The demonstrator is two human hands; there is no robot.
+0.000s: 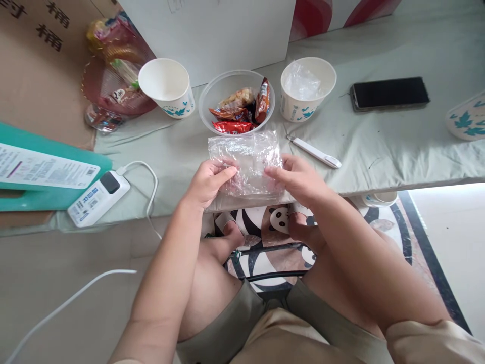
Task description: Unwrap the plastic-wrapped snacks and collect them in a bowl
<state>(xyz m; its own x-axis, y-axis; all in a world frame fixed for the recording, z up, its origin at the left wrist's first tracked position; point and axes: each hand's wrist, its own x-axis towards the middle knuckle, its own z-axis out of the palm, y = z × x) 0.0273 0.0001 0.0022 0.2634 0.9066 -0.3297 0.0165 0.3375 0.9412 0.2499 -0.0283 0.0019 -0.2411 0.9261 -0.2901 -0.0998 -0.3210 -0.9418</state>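
Stretched between my two hands is a clear plastic bag (252, 162), over the front edge of the table. My left hand (212, 182) pinches its left side, thumb on top. The right side is gripped by my right hand (297, 177), again with the thumb above. Just beyond the bag stands a clear plastic bowl (206, 103) with several wrapped snacks (233, 115) in it. A white box cutter (316, 152) lies beside my right hand. Behind it, a paper cup (303, 112) contains crumpled clear plastic (302, 82).
Another paper cup (178, 103) stands left of the bowl, near a reddish basket (102, 86) of packets. A phone (390, 94) and a further cup (468, 119) are on the right. At left are a power bank (99, 198) with a white cable and a green jug (49, 169).
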